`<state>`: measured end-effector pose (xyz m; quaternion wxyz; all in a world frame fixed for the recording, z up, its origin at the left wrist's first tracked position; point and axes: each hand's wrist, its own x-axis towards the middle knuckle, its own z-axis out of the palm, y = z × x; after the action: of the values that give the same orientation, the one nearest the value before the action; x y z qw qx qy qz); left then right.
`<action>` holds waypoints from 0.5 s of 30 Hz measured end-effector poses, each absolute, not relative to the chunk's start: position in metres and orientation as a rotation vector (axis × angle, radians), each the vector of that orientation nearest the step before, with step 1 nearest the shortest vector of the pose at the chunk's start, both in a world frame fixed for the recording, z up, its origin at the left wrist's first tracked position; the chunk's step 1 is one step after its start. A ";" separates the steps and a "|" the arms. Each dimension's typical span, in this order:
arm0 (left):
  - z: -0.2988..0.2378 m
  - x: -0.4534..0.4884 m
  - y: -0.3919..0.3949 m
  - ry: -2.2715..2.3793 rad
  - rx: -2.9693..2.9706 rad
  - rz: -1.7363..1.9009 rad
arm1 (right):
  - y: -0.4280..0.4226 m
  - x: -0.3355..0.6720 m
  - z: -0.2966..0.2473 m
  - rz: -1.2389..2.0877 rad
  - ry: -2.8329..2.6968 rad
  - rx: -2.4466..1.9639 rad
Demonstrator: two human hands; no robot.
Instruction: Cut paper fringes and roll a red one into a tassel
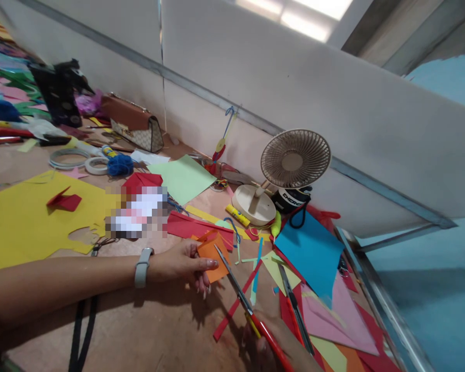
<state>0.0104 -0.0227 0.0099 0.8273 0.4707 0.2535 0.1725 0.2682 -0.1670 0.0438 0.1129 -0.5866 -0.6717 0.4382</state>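
Note:
My left hand (191, 263), with a grey watch band on the wrist, pinches a small piece of orange paper (217, 253) between thumb and fingers. From the lower right my right hand (269, 330) grips a pair of scissors (238, 294) with red handles. Their blade tips lie against the face of the orange paper. Part of my right hand is dark and hard to make out. A red paper strip (232, 310) lies on the table beneath the scissors.
A small beige fan (295, 159) stands at the back beside a glue stick (237, 215). To the right are a cutter knife (292, 305), blue paper (312, 253) and pink paper (339, 315). Yellow paper (27, 227), tape rolls (96, 165) and a handbag (134, 124) occupy the left.

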 end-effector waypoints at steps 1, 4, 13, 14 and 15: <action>0.010 0.010 -0.022 0.528 0.994 0.370 | -0.168 0.268 0.042 1.280 -1.970 -1.716; 0.009 0.010 -0.022 0.508 1.002 0.375 | -0.170 0.270 0.041 1.262 -1.965 -1.714; 0.008 0.010 -0.022 0.489 1.016 0.324 | -0.169 0.266 0.036 1.214 -1.971 -1.740; 0.008 0.010 -0.022 0.486 1.011 0.324 | -0.168 0.265 0.034 1.211 -1.975 -1.742; 0.008 0.010 -0.022 0.486 1.010 0.324 | -0.167 0.263 0.033 1.214 -1.978 -1.744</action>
<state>0.0099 -0.0220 0.0081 0.8348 0.4767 0.2293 0.1528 0.2635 -0.1670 0.0332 0.1188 -0.5964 -0.6765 0.4153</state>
